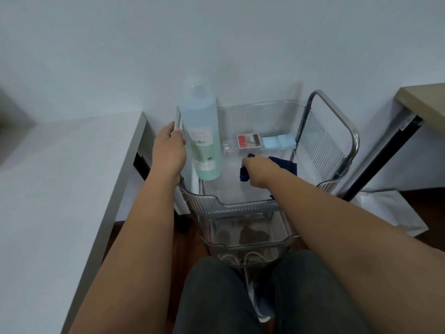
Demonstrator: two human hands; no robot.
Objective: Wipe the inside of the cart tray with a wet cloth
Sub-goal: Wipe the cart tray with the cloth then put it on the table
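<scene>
The clear ribbed cart tray [243, 205] stands in front of my knees. My right hand [258, 171] is inside it, pressed down on a dark blue cloth [244, 174] on the tray floor. A tall clear bottle [204, 138] of pale green liquid stands up at the tray's left side. My left hand [168, 150] is closed against the bottle's left edge, and a thin grey upright strip [177, 116] shows at my fingertips. The fingers are hidden behind the hand.
Against the tray's back wall lie a red and brown box [248, 141], a small clear case [228, 146] and pale blue blocks [278, 142]. A chrome handle [346, 126] rises at the right. A white tabletop [60, 189] is on the left and a lower tray [250, 237] below.
</scene>
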